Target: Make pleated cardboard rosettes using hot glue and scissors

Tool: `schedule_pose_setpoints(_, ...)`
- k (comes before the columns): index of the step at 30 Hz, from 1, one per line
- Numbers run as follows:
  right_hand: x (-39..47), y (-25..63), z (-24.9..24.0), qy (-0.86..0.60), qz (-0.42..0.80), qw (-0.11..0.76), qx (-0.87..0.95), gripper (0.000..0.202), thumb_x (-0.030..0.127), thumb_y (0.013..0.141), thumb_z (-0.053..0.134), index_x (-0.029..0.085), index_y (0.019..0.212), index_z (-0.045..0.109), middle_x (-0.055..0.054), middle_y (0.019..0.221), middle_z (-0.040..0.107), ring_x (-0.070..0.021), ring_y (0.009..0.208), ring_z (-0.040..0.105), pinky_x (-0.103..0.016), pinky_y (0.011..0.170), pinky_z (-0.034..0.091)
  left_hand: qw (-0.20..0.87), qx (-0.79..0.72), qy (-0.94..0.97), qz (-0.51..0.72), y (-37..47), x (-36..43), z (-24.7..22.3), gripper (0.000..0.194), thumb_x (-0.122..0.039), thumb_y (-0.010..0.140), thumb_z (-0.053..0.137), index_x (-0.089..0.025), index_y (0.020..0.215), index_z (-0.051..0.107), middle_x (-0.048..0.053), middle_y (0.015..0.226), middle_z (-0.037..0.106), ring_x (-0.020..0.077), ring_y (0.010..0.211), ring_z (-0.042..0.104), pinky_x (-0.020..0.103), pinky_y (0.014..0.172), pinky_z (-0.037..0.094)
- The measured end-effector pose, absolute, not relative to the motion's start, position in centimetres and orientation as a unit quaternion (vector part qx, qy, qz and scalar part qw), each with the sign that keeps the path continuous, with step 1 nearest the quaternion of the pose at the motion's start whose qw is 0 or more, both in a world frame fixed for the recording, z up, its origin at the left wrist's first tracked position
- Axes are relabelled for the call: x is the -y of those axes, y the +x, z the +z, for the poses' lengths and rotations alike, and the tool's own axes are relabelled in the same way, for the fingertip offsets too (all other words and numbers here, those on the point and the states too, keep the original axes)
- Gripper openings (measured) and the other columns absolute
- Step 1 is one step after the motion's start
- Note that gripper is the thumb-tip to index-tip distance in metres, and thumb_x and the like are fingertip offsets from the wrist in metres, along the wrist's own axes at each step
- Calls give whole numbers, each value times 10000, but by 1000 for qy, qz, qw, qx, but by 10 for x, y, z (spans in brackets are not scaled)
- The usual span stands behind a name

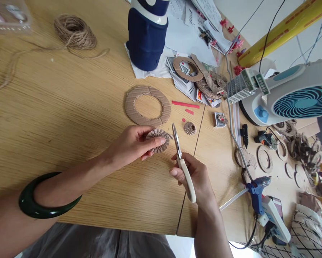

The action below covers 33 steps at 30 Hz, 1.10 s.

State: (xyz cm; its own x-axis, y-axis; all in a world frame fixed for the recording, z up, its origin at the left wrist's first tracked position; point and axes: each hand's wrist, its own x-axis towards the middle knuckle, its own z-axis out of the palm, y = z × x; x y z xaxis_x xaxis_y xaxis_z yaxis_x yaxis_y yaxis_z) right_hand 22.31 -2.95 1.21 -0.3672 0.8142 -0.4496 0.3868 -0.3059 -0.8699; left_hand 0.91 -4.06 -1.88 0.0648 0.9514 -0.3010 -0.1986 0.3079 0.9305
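My left hand [142, 144] pinches a round pleated cardboard disc [157, 135], its thumb across the front. A short corrugated strip sticks out from the disc's right side. White-handled scissors [186, 175] are held in my right hand [194, 173], blades pointing up, beside the end of that strip. Just above the disc lies a flat cardboard ring [130, 104]. A smaller pleated cardboard piece [190, 128] sits to the right of the blades, near red paper strips [185, 104] and a small red dot [183, 120].
A dark blue bottle [147, 39] stands at the top, with a twine ball [75, 32] to its left. Playing cards [183, 86] carry more cardboard rings. On the right are a fan [297, 96], a blue glue gun [256, 195], a power strip [276, 218] and loose cables.
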Motion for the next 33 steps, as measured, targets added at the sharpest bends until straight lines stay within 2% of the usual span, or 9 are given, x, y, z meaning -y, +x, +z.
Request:
schedule_pose_setpoints(4, 31, 219, 10, -512, 575, 275, 576, 384, 427, 783, 828, 188, 1013, 636, 36, 702, 598, -101, 585, 524, -250, 532, 421, 661, -473, 434, 388, 8, 43, -22, 314, -456, 886, 743, -176, 775, 654, -38, 568, 554, 69, 457, 477, 170, 403, 371)
schedule_pose_setpoints(7, 33, 215, 9, -500, 558, 331, 574, 318, 314, 809, 791, 204, 1045, 610, 21, 783, 655, -98, 631, 565, -237, 562, 461, 703, -425, 469, 324, 12, 46, -23, 313, -469, 903, 715, -178, 800, 667, -44, 579, 528, 68, 467, 462, 169, 408, 361)
schedule_pose_setpoints(10, 34, 212, 8, -489, 563, 340, 573, 298, 241, 801, 774, 209, 1042, 601, 27, 790, 659, -92, 646, 567, -229, 579, 481, 717, -404, 491, 285, 15, 48, -21, 258, -444, 912, 702, -192, 863, 688, -53, 614, 515, 63, 492, 452, 158, 423, 356)
schedule_pose_setpoints(13, 35, 212, 6, -483, 567, 332, 579, 287, 206, 805, 752, 212, 1049, 600, 35, 778, 643, -93, 649, 566, -229, 582, 483, 721, -402, 496, 270, 17, 49, -19, 204, -382, 912, 696, -193, 837, 678, -62, 614, 503, 55, 494, 438, 152, 433, 345)
schedule_pose_setpoints(17, 36, 212, 4, -501, 551, 343, 573, 280, 243, 821, 743, 221, 1053, 589, 42, 767, 622, -99, 634, 548, -238, 558, 467, 715, -416, 474, 302, 18, 48, -21, 209, -408, 898, 723, -200, 874, 727, -44, 679, 594, 61, 544, 482, 151, 456, 359)
schedule_pose_setpoints(22, 34, 212, 0, -517, 536, 394, 539, 282, 293, 841, 743, 212, 1057, 581, 45, 763, 599, -95, 622, 523, -243, 565, 464, 709, -448, 402, 366, 24, 51, -26, 282, -463, 840, 791, -211, 966, 777, 20, 924, 752, 143, 797, 671, 220, 675, 559)
schedule_pose_setpoints(26, 35, 211, -1, -510, 544, 388, 542, 312, 308, 826, 761, 216, 1067, 587, 38, 782, 609, -95, 621, 526, -237, 557, 460, 684, -468, 375, 415, 27, 53, -27, 269, -446, 833, 805, -199, 938, 785, 33, 943, 779, 175, 870, 715, 264, 768, 605)
schedule_pose_setpoints(30, 39, 210, -1, -518, 540, 364, 555, 334, 303, 812, 771, 226, 1085, 595, 23, 821, 630, -116, 697, 583, -252, 639, 506, 689, -452, 359, 439, 30, 53, -24, 237, -414, 843, 801, -213, 968, 782, 22, 950, 787, 177, 883, 727, 264, 786, 610)
schedule_pose_setpoints(33, 40, 210, 0, -526, 537, 354, 557, 343, 346, 820, 772, 232, 1089, 593, 16, 834, 636, -125, 707, 590, -264, 655, 504, 691, -450, 365, 431, 32, 53, -21, 217, -401, 823, 817, -210, 919, 781, 16, 896, 779, 175, 836, 724, 262, 765, 605)
